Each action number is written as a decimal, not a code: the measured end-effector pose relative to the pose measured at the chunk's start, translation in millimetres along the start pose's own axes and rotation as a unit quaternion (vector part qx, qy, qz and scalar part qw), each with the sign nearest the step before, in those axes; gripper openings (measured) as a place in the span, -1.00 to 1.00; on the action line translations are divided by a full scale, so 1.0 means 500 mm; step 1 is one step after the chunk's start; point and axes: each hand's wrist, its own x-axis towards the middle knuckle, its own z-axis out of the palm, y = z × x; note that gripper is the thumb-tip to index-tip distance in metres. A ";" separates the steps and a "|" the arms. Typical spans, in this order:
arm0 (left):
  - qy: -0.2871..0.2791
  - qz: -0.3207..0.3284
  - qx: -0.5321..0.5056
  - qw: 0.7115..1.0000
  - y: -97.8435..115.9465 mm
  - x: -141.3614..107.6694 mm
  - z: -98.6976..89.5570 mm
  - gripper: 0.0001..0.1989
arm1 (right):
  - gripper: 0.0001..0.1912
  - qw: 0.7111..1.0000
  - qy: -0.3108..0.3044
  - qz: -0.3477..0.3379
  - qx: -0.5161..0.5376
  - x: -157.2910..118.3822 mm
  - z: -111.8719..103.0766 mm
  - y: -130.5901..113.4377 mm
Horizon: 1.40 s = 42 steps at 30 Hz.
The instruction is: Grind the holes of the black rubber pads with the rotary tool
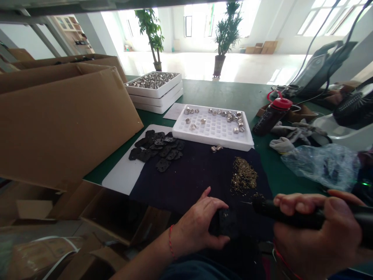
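My left hand [201,223] is closed around a small black part [226,219] near the front edge of the dark cloth [192,179]. My right hand [323,229] grips a black power screwdriver [297,216], whose thin tip points left toward the black part without touching it. A heap of tiny brass-coloured screws [244,175] lies on the cloth beyond the tool. Flat black plates [163,149] are piled at the left, partly on a white sheet [122,173]. Two or so small metal pieces [216,148] lie by the white foam tray [214,142].
Metal cylinders [230,116] sit in the foam tray. Stacked white trays [157,93] stand behind, beside a large cardboard box [64,124] at the left. At the right are a red-lidded bottle [272,116], gloves [287,142], plastic wrap [323,163] and a black fan [354,105].
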 end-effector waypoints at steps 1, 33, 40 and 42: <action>-0.002 -0.004 0.002 1.000 0.002 0.000 -0.001 -0.30 | -0.81 1.000 0.005 -0.006 -0.003 0.007 0.003 0.008; 0.004 -0.007 -0.001 1.000 0.001 0.000 0.000 -0.28 | -0.77 0.985 -0.100 0.122 0.072 -0.028 -0.058 -0.020; -0.013 -0.031 -0.009 0.999 0.005 0.002 -0.004 -0.29 | -0.83 0.974 -0.174 0.114 0.094 -0.044 -0.052 -0.016; -0.011 -0.030 -0.012 0.999 0.004 0.002 -0.004 -0.29 | -0.84 0.973 -0.183 0.109 0.095 -0.046 -0.047 -0.016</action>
